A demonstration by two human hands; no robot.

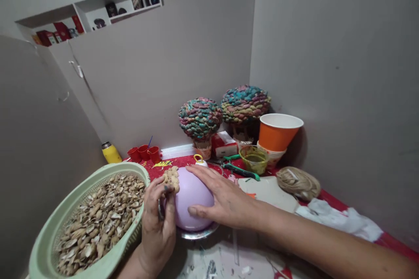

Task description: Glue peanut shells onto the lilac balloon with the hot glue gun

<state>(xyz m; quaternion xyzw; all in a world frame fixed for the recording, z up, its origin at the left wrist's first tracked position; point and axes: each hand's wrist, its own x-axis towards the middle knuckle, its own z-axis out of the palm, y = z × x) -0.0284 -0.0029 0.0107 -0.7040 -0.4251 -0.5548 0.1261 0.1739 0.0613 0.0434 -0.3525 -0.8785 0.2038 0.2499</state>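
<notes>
A purple balloon [191,198] sits on a round, shiny-rimmed dish [198,235] in front of me. Peanut shells [172,179] cover a patch on its upper left side. My left hand [157,218] is closed at that patch, fingers curled against the shells and thumb by the balloon's left side; exactly what lies between the fingertips is hidden. My right hand [225,200] grips the balloon from the right, fingers over the top and thumb on the front. Left of my hands stands a green plastic basket [42,239] filled with split peanut shells [101,218].
Two colourful shell-covered balls [200,117] on bases stand at the back. Near them are an orange paper bucket [278,134], a yellowish bowl [253,160], green-handled pliers [240,171], small red cups [144,153] and a yellow bottle [111,152]. Twine [297,183] and white cloth [340,219] lie right.
</notes>
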